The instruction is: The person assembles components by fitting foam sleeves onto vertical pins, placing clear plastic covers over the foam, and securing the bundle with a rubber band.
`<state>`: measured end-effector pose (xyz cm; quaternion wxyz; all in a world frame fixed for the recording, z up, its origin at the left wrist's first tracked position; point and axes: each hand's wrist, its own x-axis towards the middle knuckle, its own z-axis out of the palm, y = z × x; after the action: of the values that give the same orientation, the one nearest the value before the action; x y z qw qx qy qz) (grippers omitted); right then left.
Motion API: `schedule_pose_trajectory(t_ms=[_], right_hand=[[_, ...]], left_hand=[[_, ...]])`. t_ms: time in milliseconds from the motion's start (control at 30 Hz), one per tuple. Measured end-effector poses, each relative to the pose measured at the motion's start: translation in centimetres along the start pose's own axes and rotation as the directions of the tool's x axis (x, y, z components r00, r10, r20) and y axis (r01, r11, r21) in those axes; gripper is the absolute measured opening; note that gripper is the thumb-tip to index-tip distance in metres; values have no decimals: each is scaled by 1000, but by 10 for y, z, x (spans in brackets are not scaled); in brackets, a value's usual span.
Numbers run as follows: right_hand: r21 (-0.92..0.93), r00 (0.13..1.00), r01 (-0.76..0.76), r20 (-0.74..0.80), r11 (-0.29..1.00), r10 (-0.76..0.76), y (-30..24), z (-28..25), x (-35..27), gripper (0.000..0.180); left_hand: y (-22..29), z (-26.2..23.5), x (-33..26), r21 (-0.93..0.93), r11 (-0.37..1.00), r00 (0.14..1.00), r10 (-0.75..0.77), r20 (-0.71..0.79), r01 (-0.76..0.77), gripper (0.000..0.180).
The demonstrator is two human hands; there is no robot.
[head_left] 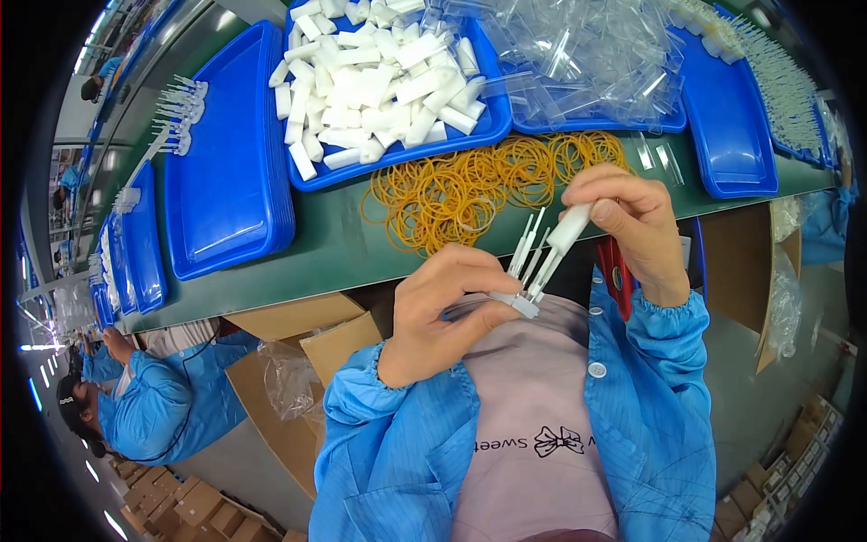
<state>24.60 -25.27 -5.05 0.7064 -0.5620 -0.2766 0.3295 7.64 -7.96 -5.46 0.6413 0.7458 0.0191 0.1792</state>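
In front of my chest, my left hand (pixel 449 307) pinches the base of a small white plastic part with several thin upright prongs (pixel 527 303). My right hand (pixel 637 221) grips a short white foam-like block (pixel 571 229) between thumb and fingers. The block's lower end meets the tip of one prong; whether the prong goes inside it, I cannot tell. Just beyond my hands, a spread of yellow-brown rubber bands (pixel 433 203) lies on the green table (pixel 330 237). Similar white blocks (pixel 361 81) fill a blue tray (pixel 312 183) behind the bands.
Clear plastic pieces (pixel 587 63) heap in another blue tray (pixel 623 122). Stacked blue trays (pixel 226 163) stand at left, with white pronged parts (pixel 181 113) beside them. More pronged parts (pixel 781 86) lie far right. Cardboard boxes (pixel 312 334) stand below the table edge; a co-worker (pixel 172 397) sits left.
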Motion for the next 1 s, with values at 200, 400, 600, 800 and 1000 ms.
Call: schedule_pose_trajectory(t_ms=[200,400,600,800,1000], right_hand=[[269,990,-137,63,953,124,-3,-4,-6,11],[-63,988,72,145,995,-62,-5,-1,-3,9],[-40,980,69,188,997,-60,3,11,-7,9],[-46,972,118,212,992,-106,4,16,-8,11],[-606,928,363,167,708,-333,-25,20,32,19]], left_hand=[[-1,0,1,-47,998,1000,-29,9,29,24],[-3,1,6,81,993,993,84,80,-91,25],[-3,8,0,-120,988,995,-98,-26,94,44],[-5,-3,1,30,995,996,91,25,-92,37],[-6,-11,-4,14,999,994,45,-105,-44,30]])
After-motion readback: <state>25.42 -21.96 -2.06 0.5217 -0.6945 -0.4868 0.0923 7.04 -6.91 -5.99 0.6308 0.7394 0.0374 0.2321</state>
